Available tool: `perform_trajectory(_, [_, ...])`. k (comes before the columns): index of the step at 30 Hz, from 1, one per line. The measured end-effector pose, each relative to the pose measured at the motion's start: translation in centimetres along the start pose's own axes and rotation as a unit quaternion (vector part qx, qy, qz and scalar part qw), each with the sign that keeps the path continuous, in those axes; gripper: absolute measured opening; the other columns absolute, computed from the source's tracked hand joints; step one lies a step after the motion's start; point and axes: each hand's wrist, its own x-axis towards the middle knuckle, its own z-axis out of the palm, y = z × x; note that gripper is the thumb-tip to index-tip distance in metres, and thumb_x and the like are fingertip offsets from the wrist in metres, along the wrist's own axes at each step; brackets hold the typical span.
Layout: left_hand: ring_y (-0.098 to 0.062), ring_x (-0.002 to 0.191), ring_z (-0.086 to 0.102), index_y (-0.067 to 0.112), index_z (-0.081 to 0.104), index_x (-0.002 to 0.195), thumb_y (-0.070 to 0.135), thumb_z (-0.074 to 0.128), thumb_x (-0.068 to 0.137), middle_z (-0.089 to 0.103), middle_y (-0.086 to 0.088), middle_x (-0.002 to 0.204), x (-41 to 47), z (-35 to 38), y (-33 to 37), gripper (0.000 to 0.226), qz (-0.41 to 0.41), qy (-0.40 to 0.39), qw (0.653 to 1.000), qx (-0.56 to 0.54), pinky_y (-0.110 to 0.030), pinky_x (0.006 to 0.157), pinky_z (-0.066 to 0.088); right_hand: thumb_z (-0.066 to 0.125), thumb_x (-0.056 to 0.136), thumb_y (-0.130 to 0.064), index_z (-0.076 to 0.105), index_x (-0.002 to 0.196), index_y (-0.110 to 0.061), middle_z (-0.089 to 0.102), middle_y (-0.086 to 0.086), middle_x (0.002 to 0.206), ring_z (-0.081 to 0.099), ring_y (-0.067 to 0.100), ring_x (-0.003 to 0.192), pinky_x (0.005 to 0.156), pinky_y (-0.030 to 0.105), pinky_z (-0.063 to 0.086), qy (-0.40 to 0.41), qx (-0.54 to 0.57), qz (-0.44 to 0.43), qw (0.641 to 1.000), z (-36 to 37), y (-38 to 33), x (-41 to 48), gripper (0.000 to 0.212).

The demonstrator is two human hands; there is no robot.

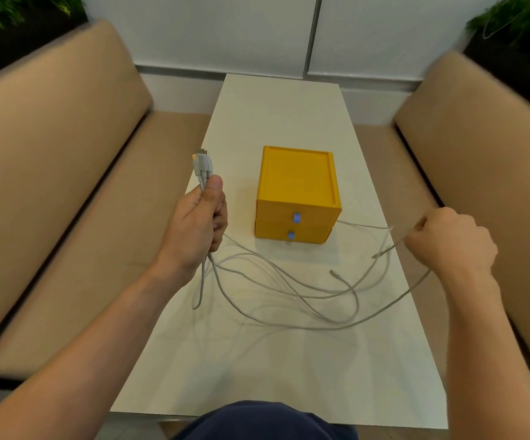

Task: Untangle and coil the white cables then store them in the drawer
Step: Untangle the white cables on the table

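While left hand (195, 230) grips white cables (202, 168) — plugs up | right hand (451, 246) pinches one strand

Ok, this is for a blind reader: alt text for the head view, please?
A person's left hand grips several white cables just below their plugs while the right hand holds one strand out sideways; the loose lengths sprawl over a white table in front of a closed yellow drawer box.

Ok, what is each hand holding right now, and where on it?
Left hand grips the white cables just below their bunched connectors; right hand holds one cable near its free end.
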Motion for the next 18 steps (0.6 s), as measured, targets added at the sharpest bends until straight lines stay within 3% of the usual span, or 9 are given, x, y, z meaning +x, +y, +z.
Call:
perform_trajectory(7, [-0.011,0.05,0.017,0.021,0.031,0.069,0.046,0.037,0.108,0.024,0.004,0.06,0.1,0.7,-0.2,0.047,-0.002,-0.003,1.0,0.0,-0.02,0.041,0.017,0.055,0.084,-0.01,0.057,0.087,-0.005,0.052,0.012,0.078,0.049,0.028,0.069,0.071,0.038,0.041,-0.031,-0.016,0.035,0.999,-0.3,1.6,0.4,0.006])
perform_trajectory(13, [-0.01,0.049,0.018,0.021,0.031,0.068,0.045,0.038,0.109,0.026,0.006,0.059,0.1,1.2,-0.1,0.048,-0.001,-0.003,1.0,0.002,-0.02,0.04,0.019,0.057,0.089,-0.016,0.059,0.095,-0.004,0.049,0.011,0.08,0.048,0.033,0.08,0.073,0.04,0.041,-0.035,-0.007,0.04,0.999,0.5,2.0,0.7,0.013])
perform_trajectory(18, [-0.01,0.049,0.018,0.022,0.031,0.068,0.045,0.038,0.108,0.026,0.006,0.059,0.0,1.8,0.1,0.047,-0.002,-0.006,1.0,-0.002,-0.02,0.04,0.019,0.051,0.085,-0.005,0.067,0.088,-0.004,0.058,0.01,0.075,0.04,0.027,0.058,0.067,0.039,0.048,0.056,0.025,-0.018,0.998,2.3,2.2,1.1,0.016])
